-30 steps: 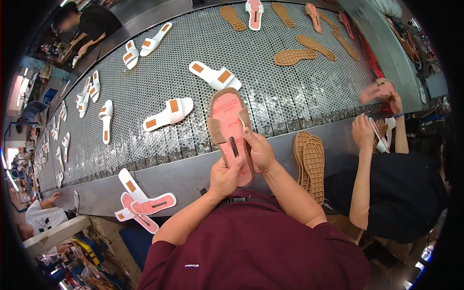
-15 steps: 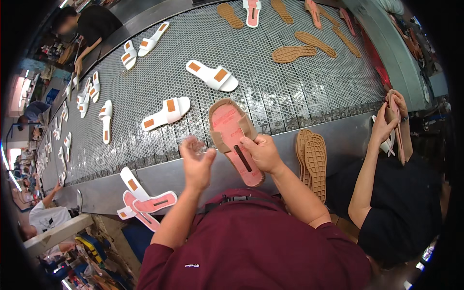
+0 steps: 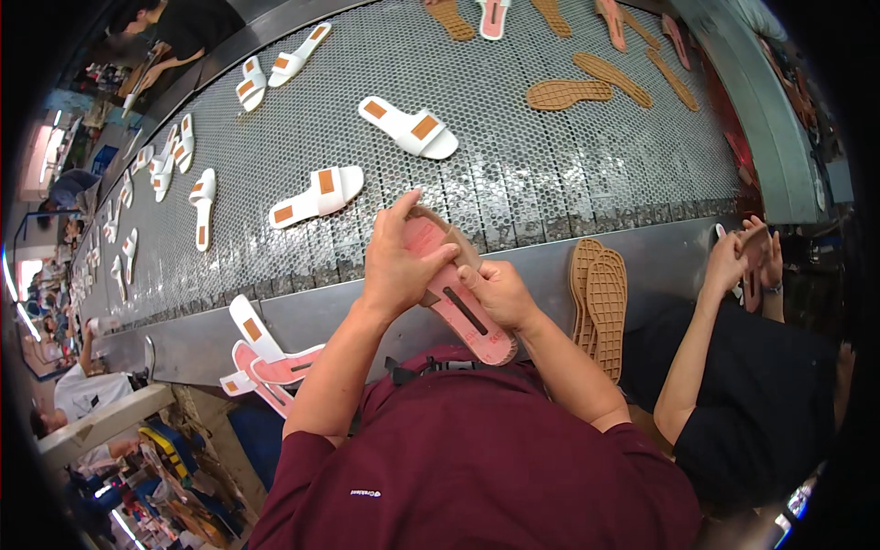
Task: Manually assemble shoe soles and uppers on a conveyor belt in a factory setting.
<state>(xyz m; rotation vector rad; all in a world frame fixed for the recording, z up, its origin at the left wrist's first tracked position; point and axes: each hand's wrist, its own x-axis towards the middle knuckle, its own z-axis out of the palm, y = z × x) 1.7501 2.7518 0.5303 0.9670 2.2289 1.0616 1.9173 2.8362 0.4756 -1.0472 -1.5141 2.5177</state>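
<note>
Both my hands hold one unfinished slide sandal (image 3: 466,310), tilted in front of my waist. Its footbed is pink with a dark slot, and a tan strap or edge shows at the toe part. My left hand (image 3: 403,257) wraps the toe end, thumb across the top. My right hand (image 3: 500,291) grips the sandal's right side, thumb on the upper face; its other fingers are hidden underneath. To the right, brown gridded outsoles (image 3: 605,302) lean at the metal edge. Left of my left forearm, white-strapped pink sandal uppers (image 3: 275,367) lie overlapping.
A mesh conveyor belt (image 3: 302,137) carries white slides (image 3: 410,128) with brown patches, and loose brown outsoles (image 3: 570,94). A metal ledge (image 3: 348,302) runs along its near side. On my right, a co-worker's hands (image 3: 733,261) hold a sandal part. Another person (image 3: 183,37) works across the belt.
My left hand has moved right and closed over the toe end of the sandal. The belt's slides have shifted slightly in view. The co-worker's hands have moved a little lower.
</note>
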